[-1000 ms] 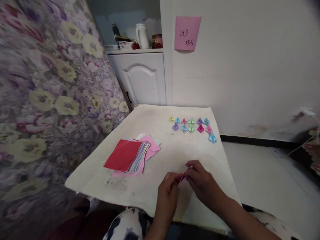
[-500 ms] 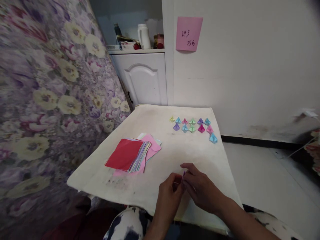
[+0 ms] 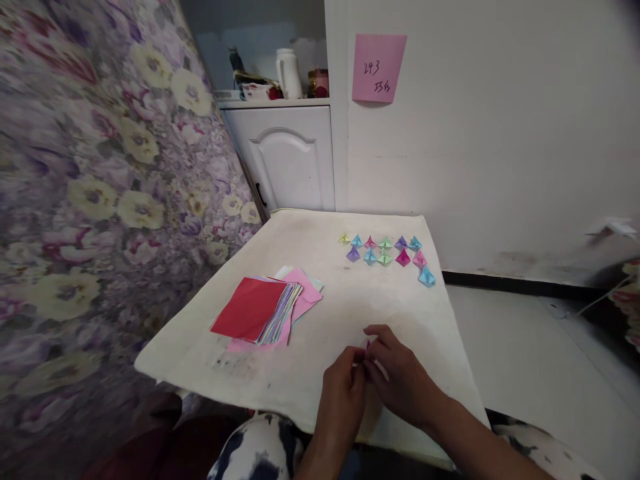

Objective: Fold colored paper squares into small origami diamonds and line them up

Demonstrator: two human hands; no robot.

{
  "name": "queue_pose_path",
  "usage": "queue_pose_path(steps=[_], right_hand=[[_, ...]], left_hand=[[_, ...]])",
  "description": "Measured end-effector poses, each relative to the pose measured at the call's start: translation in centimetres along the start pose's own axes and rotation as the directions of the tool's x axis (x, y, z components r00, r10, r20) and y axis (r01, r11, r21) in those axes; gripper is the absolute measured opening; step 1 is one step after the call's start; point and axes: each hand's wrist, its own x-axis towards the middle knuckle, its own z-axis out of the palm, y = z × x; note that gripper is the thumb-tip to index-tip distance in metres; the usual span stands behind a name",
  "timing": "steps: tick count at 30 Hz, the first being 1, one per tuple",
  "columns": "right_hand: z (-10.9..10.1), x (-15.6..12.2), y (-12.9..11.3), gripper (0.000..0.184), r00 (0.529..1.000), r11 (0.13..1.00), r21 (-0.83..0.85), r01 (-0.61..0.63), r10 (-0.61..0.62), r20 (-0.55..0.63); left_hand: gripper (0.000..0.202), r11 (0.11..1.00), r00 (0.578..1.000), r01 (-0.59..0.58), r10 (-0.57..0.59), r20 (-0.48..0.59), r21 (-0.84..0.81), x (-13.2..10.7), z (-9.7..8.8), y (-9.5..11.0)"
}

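Near the front edge of the table, my left hand (image 3: 344,383) and my right hand (image 3: 400,373) meet fingertip to fingertip. Between them they pinch a small folded piece of purple paper (image 3: 369,345), mostly hidden by the fingers. My right index finger arches above it. Beyond my hands, small folded paper shapes in blue, green, pink, yellow and purple lie in rows, among them a magenta one (image 3: 403,257) and a blue one (image 3: 427,277). To the left lies a stack of coloured paper sheets with a red sheet (image 3: 250,308) on top.
A cream cloth covers the table (image 3: 320,233). Behind it stand a white cabinet (image 3: 287,157) and a wall with a pink note (image 3: 379,69). A white jug (image 3: 289,73) sits on the cabinet shelf. Flowered fabric (image 3: 125,200) hangs along the left side.
My left fingers have closed in more tightly around the purple paper, and less of it shows. Both hands have shifted very slightly to the right.
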Motion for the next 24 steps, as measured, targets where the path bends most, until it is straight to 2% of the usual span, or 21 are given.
queue_pose_path(steps=[4,10,16,24], right_hand=[[0.2,0.0,-0.2,0.02,1.0,1.0,0.011,0.002,-0.002,0.006],[0.4,0.3,0.2,0.022,1.0,0.995,0.1,0.001,0.0,-0.012],[0.9,0.3,0.6,0.029,0.997,0.978,0.201,-0.055,0.064,-0.039],[0.5,0.2,-0.1,0.033,0.993,0.972,0.208,-0.107,0.115,-0.024]], left_hand=[[0.017,1.0,1.0,0.011,-0.012,-0.02,-0.029,0.1,0.2,0.0],[0.015,0.983,0.997,0.06,-0.066,-0.027,-0.175,0.5,0.5,-0.4],[0.013,0.958,0.993,0.093,-0.11,-0.047,-0.27,1.1,0.8,-1.2],[0.013,0.931,0.987,0.121,-0.149,-0.056,-0.345,1.2,0.9,-1.4]])
